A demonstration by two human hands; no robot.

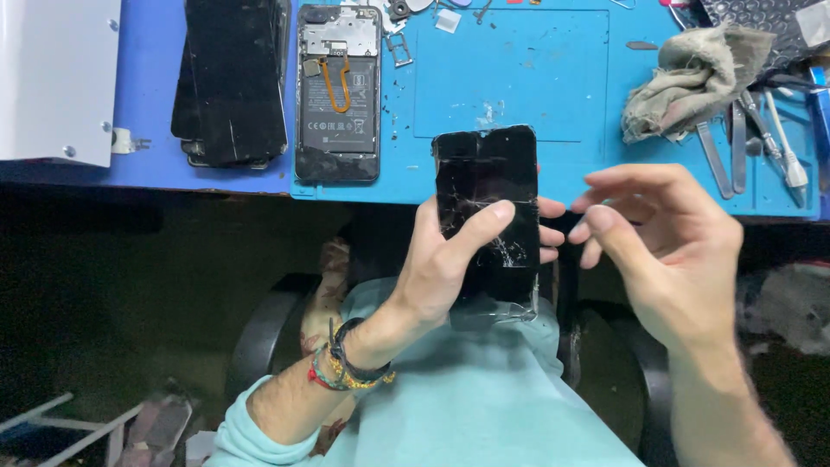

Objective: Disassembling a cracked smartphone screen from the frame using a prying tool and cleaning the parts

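Gripping the cracked screen upright, your left hand steadies it; your right hand, empty, hovers fingers-spread beside its right edge.

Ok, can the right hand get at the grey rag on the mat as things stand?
Probably yes. The right hand is empty, fingers spread beside the cracked screen, and the grey rag lies uncovered on the blue mat just beyond it, with nothing between them.
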